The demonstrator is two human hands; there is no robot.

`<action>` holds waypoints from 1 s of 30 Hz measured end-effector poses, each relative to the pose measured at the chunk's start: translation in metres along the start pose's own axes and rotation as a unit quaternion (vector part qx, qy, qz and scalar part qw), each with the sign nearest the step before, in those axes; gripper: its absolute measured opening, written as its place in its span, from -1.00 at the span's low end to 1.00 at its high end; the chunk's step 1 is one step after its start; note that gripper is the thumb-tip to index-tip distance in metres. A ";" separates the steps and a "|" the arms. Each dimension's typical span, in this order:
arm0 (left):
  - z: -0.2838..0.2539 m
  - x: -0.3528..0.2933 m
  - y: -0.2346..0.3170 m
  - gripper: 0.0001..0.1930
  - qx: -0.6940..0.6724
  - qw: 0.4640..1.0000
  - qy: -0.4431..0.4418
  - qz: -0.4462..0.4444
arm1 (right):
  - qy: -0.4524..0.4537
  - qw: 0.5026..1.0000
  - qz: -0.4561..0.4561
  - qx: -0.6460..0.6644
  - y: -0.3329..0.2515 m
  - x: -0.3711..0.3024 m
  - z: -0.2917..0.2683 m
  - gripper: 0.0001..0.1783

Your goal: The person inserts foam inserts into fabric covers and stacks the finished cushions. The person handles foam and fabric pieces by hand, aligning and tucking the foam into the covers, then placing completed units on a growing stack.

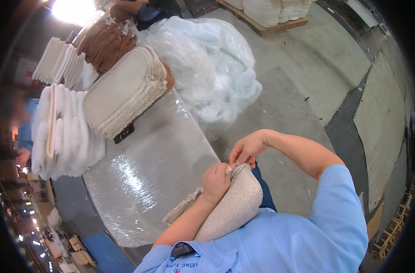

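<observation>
Two hands of mine work on one grey, nubbly cushion cover (pixel 232 207), a soft rounded bundle pressed against my chest at the near edge of the counter (pixel 162 164). My left hand (pixel 215 181) sits on top of it with the fingers curled shut into the fabric at its upper end. My right hand (pixel 247 148) is just beyond, its fingers pinched together on the same cloth edge, touching the left. A fringed, rough hem of the cover trails down toward the counter.

The counter is wrapped in shiny, crinkled clear film. At its far end lies a stack of beige covers (pixel 125 91), flat and folded, with a tasselled edge. Left of that stack stands a row of white fluffy pillows (pixel 64 132). Behind the stack lies a brown ribbed pile (pixel 106 44), with more white folded pieces (pixel 59 61) beside it. Right of the stack, a big heap of clear plastic sheeting (pixel 207 68) billows on the concrete floor (pixel 307 73).
</observation>
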State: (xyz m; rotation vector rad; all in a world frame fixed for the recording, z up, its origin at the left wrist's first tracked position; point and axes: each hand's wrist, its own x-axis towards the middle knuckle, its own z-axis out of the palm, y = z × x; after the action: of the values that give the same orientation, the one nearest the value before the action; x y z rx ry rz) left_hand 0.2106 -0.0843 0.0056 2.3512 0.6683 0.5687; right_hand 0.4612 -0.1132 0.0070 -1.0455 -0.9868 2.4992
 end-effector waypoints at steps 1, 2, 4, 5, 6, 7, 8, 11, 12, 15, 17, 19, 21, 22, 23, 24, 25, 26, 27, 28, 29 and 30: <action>-0.003 -0.005 -0.002 -0.82 0.004 1.000 0.004 -0.002 | 0.005 1.000 -0.010 0.001 0.001 0.005 0.004 -0.84; -0.006 -0.010 -0.004 -0.81 0.008 1.000 0.009 -0.004 | 0.010 1.000 -0.020 0.001 0.003 0.010 0.008 -0.85; -0.015 -0.019 -0.009 -0.80 0.020 0.999 0.002 -0.029 | 0.060 0.996 -0.058 0.007 0.008 0.022 0.020 -0.88; -0.018 -0.021 -0.012 -0.80 0.024 0.999 -0.001 -0.040 | 0.087 0.993 -0.078 0.011 0.012 0.027 0.025 -0.88; -0.022 -0.023 -0.014 -0.79 0.030 0.999 -0.003 -0.044 | 0.109 0.990 -0.093 0.013 0.015 0.034 0.030 -0.89; -0.023 -0.026 -0.016 -0.78 0.034 0.998 -0.004 -0.051 | 0.130 0.986 -0.105 0.016 0.019 0.040 0.036 -0.89; -0.024 -0.028 -0.019 -0.78 0.038 0.998 -0.005 -0.057 | 0.150 0.982 -0.117 0.018 0.021 0.044 0.040 -0.89; -0.018 -0.030 -0.025 -0.76 0.046 0.997 -0.011 -0.061 | 0.181 0.977 -0.112 0.015 0.026 0.049 0.044 -0.86; -0.016 -0.030 -0.028 -0.76 0.046 0.997 -0.008 -0.054 | 0.189 0.976 -0.110 0.016 0.027 0.049 0.043 -0.85; -0.009 -0.030 -0.027 -0.75 0.043 0.998 -0.011 -0.039 | 0.190 0.977 -0.094 0.020 0.031 0.046 0.042 -0.81; -0.009 -0.023 -0.024 -0.74 0.044 0.999 -0.019 -0.026 | 0.186 0.978 -0.088 0.030 0.031 0.041 0.038 -0.79; -0.008 -0.017 -0.020 -0.74 0.054 0.998 -0.022 -0.020 | 0.152 0.984 -0.083 0.051 0.030 0.034 0.030 -0.78; -0.006 -0.010 -0.017 -0.75 0.061 0.998 -0.024 -0.014 | 0.088 0.990 -0.077 0.082 0.028 0.025 0.021 -0.77; -0.004 -0.006 -0.015 -0.75 0.062 0.998 -0.026 -0.011 | 0.077 0.991 -0.069 0.081 0.026 0.022 0.016 -0.78; -0.002 -0.002 -0.015 -0.75 0.064 0.998 -0.028 -0.008 | 0.065 0.993 -0.060 0.081 0.025 0.020 0.011 -0.78; -0.002 0.000 -0.014 -0.75 0.067 0.997 -0.043 -0.010 | 0.054 0.994 -0.051 0.080 0.025 0.018 0.007 -0.78; -0.001 0.004 -0.016 -0.75 0.070 0.996 -0.056 -0.010 | 0.046 0.995 -0.047 0.074 0.024 0.017 0.003 -0.79; 0.000 0.007 -0.017 -0.75 0.074 0.995 -0.069 -0.009 | 0.038 0.996 -0.043 0.069 0.024 0.017 0.000 -0.80; 0.001 0.008 -0.017 -0.74 0.074 0.994 -0.074 -0.011 | 0.030 0.997 -0.038 0.063 0.023 0.017 -0.002 -0.80; 0.003 0.007 -0.021 -0.74 0.076 0.994 -0.074 -0.011 | 0.035 0.997 -0.041 0.059 0.020 0.019 -0.006 -0.81; 0.004 0.007 -0.023 -0.73 0.075 0.994 -0.075 -0.012 | 0.042 0.997 -0.041 0.056 0.021 0.020 -0.006 -0.81; 0.004 0.007 -0.026 -0.73 0.069 0.995 -0.071 -0.016 | 0.048 0.997 -0.042 0.053 0.022 0.023 -0.005 -0.81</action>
State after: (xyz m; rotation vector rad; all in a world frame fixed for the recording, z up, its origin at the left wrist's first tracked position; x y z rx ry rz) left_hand 0.2104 -0.0649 -0.0129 2.4772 0.6982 0.3480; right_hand 0.4490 -0.1155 -0.0228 -1.0573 -0.8422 2.3821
